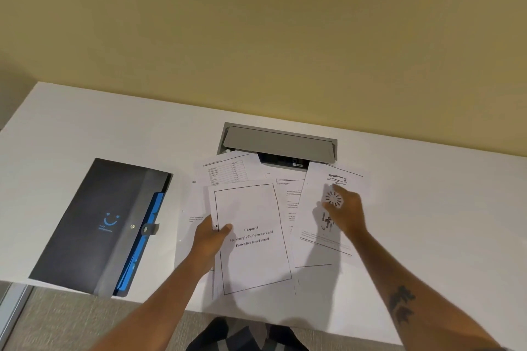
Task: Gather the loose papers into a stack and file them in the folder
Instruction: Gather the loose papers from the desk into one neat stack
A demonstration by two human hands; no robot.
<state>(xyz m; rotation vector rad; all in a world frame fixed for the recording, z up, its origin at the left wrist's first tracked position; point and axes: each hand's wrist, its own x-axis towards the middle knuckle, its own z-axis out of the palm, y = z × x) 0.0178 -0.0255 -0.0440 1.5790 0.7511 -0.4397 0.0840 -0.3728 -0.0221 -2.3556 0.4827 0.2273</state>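
Note:
Several loose printed papers lie spread and overlapping on the white desk [85,128]. On top in the middle is a "Chapter 3" title sheet [256,259]. My left hand [212,232] grips its left edge, thumb on top. To the right lies a sheet with diagrams [319,239]. My right hand [346,208] hovers over or rests on this sheet with fingers spread, holding nothing. A sheet with a table [225,169] pokes out behind. The dark folder [94,225] with blue inner dividers and a snap clasp lies shut at the left, apart from the papers.
A grey cable hatch [279,142] is set into the desk behind the papers, its flap partly open. A yellow wall rises behind the desk. The desk's front edge runs below the papers, with carpet and my dark clothing beneath.

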